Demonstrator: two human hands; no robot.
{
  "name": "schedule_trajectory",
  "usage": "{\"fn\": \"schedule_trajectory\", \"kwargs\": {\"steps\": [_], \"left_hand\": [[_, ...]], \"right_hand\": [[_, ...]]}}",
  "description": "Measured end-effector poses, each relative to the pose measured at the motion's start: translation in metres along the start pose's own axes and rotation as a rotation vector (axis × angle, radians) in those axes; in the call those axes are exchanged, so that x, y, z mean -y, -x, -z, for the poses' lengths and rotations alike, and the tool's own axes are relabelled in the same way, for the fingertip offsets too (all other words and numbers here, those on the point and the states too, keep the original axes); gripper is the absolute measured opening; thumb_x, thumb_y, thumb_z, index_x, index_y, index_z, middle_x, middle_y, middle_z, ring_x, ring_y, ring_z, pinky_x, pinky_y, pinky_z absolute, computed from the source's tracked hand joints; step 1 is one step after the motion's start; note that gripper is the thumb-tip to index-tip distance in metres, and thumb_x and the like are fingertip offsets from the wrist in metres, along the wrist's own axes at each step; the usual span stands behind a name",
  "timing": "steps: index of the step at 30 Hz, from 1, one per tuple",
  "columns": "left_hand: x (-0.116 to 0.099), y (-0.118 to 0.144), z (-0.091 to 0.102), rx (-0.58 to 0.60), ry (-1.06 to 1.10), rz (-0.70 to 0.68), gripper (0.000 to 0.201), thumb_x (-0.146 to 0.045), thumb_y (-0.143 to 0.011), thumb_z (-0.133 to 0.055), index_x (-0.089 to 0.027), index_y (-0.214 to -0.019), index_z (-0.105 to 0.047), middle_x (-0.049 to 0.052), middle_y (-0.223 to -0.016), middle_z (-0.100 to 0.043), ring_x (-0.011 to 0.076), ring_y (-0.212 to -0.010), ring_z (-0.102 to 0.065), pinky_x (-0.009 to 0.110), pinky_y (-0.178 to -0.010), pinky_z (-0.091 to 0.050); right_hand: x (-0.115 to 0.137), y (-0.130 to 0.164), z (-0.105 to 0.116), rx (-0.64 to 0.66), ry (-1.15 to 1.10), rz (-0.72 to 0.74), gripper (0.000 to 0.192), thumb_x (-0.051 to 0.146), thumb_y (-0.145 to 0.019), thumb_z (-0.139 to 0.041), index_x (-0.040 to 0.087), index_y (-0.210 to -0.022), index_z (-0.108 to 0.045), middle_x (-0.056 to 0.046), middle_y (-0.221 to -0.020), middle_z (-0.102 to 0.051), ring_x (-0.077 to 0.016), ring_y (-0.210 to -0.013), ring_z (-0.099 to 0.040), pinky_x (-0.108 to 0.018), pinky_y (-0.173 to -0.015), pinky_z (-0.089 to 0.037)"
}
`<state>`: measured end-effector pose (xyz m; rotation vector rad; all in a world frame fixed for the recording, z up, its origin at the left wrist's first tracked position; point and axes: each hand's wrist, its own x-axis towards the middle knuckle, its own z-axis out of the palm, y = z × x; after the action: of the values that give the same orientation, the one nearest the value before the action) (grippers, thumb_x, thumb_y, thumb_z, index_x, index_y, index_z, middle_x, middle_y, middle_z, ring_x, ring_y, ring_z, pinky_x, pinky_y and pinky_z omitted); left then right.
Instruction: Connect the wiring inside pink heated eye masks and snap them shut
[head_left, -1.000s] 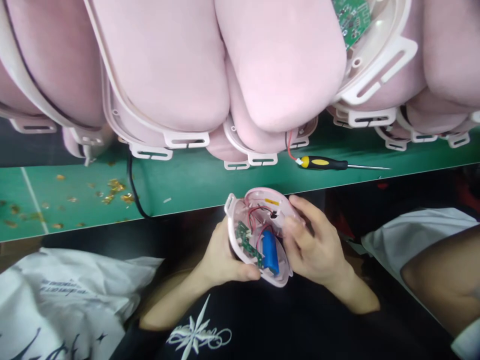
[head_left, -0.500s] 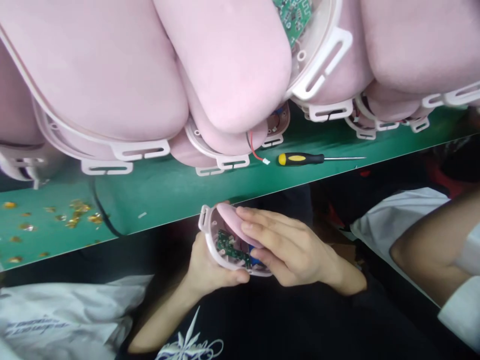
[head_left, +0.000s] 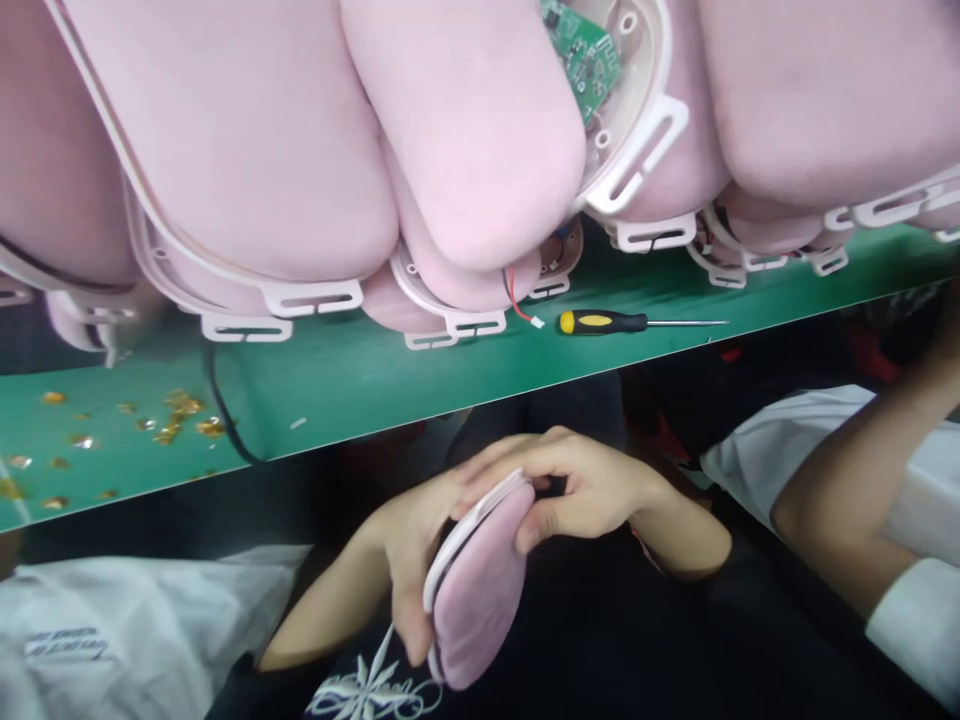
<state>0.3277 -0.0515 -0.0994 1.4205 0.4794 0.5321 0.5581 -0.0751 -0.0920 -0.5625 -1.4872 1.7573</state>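
Green bench mat (head_left: 390, 375) at an assembly station, seen from above its near edge; the person sits below that edge, dark shirt in the lap.

Nearest, below the mat edge: pink padded shell unit (head_left: 476, 590) held on edge, plush face toward the camera, white plastic rim up-left; left hand (head_left: 405, 555) wrapped round the rim side, fingers curled shut on it; right hand (head_left: 581, 490) closed over the top end, thumb pressing the plush face, fingers over the back. Interior not visible from here.

Judgement: closing or seating step, the two halves being squeezed together; the next move calls for even pressure along the rim, then a check of the seam.

Right of the unit: another person's bare arm (head_left: 847, 490), white sleeve at the corner.

On the mat, beyond the unit: yellow-handled screwdriver (head_left: 637, 322); loose red wire with white connector (head_left: 521, 305) left of it; gold flecks far left.

Farthest: piled pink shells (head_left: 480, 130), one showing a green circuit board (head_left: 581, 60).
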Motion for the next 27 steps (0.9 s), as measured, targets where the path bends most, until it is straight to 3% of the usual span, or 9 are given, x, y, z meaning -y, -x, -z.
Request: {"fn": "schedule_trajectory", "kwargs": {"steps": [2,5,7,9,11,14,21,24,27], "left_hand": [[-0.002,0.006,0.001,0.056,0.106,0.021,0.093,-0.096,-0.082,-0.063,-0.024,-0.138,-0.078,0.012,-0.102,-0.085,0.0325,-0.085,-0.086,0.043,-0.077,-0.073],[-0.014,0.021,-0.004,-0.243,-0.074,0.051,0.088,-0.08,-0.089,-0.075,-0.026,-0.157,-0.064,0.016,-0.131,-0.083,0.0351,-0.112,-0.084,0.042,-0.095,-0.071],[-0.022,0.028,-0.009,-0.425,-0.355,-0.04,0.067,-0.056,-0.096,-0.082,-0.03,-0.155,-0.066,0.014,-0.142,-0.079,0.0329,-0.122,-0.081,0.04,-0.101,-0.07],[-0.027,0.029,-0.015,-0.509,-0.519,-0.144,0.042,-0.033,-0.104,-0.076,-0.031,-0.146,-0.073,0.01,-0.136,-0.082,0.0275,-0.116,-0.084,0.035,-0.094,-0.073],[-0.027,0.026,-0.02,-0.565,-0.534,-0.197,0.035,-0.029,-0.108,-0.071,-0.029,-0.143,-0.076,0.008,-0.128,-0.085,0.0242,-0.11,-0.085,0.031,-0.088,-0.073],[-0.021,0.024,-0.026,-0.623,-0.473,-0.157,0.035,-0.029,-0.108,-0.071,-0.027,-0.142,-0.076,0.008,-0.13,-0.084,0.0235,-0.113,-0.084,0.032,-0.094,-0.072],[0.006,0.035,-0.027,-0.761,-0.326,-0.025,0.024,-0.034,-0.1,-0.082,-0.028,-0.123,-0.085,0.004,-0.111,-0.088,0.0203,-0.098,-0.086,0.025,-0.092,-0.069],[0.02,0.031,-0.027,-0.675,-0.172,0.038,0.04,-0.048,-0.102,-0.077,-0.027,-0.136,-0.079,0.01,-0.128,-0.085,0.0269,-0.115,-0.083,0.034,-0.1,-0.069],[0.028,0.022,-0.031,-0.411,0.138,0.045,0.089,-0.079,-0.09,-0.074,-0.031,-0.163,-0.057,0.018,-0.168,-0.057,0.0397,-0.146,-0.066,0.051,-0.114,-0.063]], "right_hand": [[0.001,0.001,-0.001,-0.137,0.014,0.025,0.037,0.044,-0.099,-0.082,0.022,-0.129,-0.08,-0.007,-0.123,-0.085,-0.0197,-0.106,-0.084,-0.032,-0.098,-0.068],[0.004,0.007,-0.007,-0.349,0.21,0.06,0.037,0.03,-0.098,-0.084,0.024,-0.134,-0.079,-0.006,-0.123,-0.086,-0.0217,-0.116,-0.083,-0.036,-0.106,-0.068],[0.004,0.008,-0.012,-0.41,0.329,0.098,0.04,0.023,-0.098,-0.084,0.024,-0.137,-0.077,-0.007,-0.13,-0.084,-0.0224,-0.123,-0.081,-0.037,-0.109,-0.067],[0.001,0.008,-0.018,-0.45,0.328,0.142,0.042,0.025,-0.096,-0.085,0.024,-0.138,-0.077,-0.008,-0.13,-0.083,-0.0225,-0.122,-0.081,-0.037,-0.108,-0.068],[-0.003,0.006,-0.023,-0.521,0.254,0.178,0.038,0.033,-0.096,-0.086,0.025,-0.133,-0.079,-0.007,-0.126,-0.085,-0.0223,-0.117,-0.083,-0.035,-0.102,-0.071],[-0.01,0.005,-0.029,-0.639,0.213,0.222,0.026,0.033,-0.102,-0.08,0.024,-0.125,-0.082,-0.007,-0.121,-0.086,-0.0223,-0.113,-0.084,-0.035,-0.097,-0.073],[-0.015,0.013,-0.028,-0.512,0.324,0.103,0.054,0.037,-0.098,-0.084,0.024,-0.148,-0.069,-0.008,-0.139,-0.08,-0.0204,-0.126,-0.079,-0.035,-0.11,-0.066],[-0.024,0.015,-0.026,-0.546,0.216,0.08,0.039,0.034,-0.102,-0.08,0.026,-0.14,-0.075,-0.006,-0.134,-0.082,-0.02,-0.124,-0.08,-0.033,-0.108,-0.067],[-0.031,0.013,-0.029,-0.509,0.025,0.119,0.035,0.044,-0.105,-0.075,0.025,-0.135,-0.076,-0.007,-0.126,-0.085,-0.021,-0.116,-0.083,-0.033,-0.099,-0.069]]}}
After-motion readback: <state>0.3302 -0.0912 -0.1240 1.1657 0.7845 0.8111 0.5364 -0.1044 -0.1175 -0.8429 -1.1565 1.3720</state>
